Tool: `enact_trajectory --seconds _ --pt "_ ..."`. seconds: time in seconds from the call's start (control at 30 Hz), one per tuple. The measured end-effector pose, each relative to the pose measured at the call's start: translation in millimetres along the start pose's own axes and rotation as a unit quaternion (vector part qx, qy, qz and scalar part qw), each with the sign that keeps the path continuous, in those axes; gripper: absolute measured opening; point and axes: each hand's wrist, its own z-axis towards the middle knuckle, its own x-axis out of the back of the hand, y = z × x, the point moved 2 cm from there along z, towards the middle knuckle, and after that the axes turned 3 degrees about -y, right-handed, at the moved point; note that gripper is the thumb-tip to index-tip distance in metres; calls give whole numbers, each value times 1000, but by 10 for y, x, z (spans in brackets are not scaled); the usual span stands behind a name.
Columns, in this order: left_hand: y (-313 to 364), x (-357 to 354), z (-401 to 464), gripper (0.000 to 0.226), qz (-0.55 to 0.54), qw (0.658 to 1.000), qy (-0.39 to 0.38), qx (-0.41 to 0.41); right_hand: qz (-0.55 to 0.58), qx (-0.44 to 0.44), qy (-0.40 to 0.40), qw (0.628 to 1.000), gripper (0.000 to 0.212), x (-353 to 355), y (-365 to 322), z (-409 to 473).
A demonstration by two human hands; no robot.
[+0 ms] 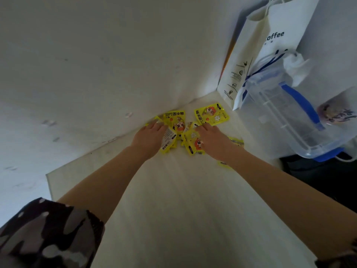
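Observation:
Several small yellow snack packets (174, 120) with a cartoon face lie scattered on a white table (173, 200), near the wall. One packet (211, 115) lies alone at the far right of the group. My left hand (149, 139) lies flat on the left packets, fingers stretched out. My right hand (214, 140) rests flat over the packets on the right, and one packet (193, 143) shows between the two hands. More yellow packets (236, 142) peek out from under my right wrist.
A white paper bag (270, 41) printed "coffee" stands at the back right against the wall. In front of it sits a clear plastic box with blue clips (286, 117). A dark object (318, 176) lies at the table's right edge. The white wall (96, 64) closes the far side.

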Motion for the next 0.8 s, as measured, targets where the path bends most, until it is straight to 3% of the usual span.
enact_trajectory --seconds 0.23,0.53,0.7,0.8 --pt "-60 -33 321 82 39 995 -76 -49 -19 12 -34 999 62 -100 66 238" --pt "-143 -61 245 67 57 996 -6 -69 -52 9 -32 998 61 -132 50 200" --pt "-196 -123 57 79 78 993 -41 -79 -73 13 -22 997 51 -168 12 97" --pt "-246 -183 -58 68 58 996 -20 -62 -87 19 -12 996 45 -187 -27 39"
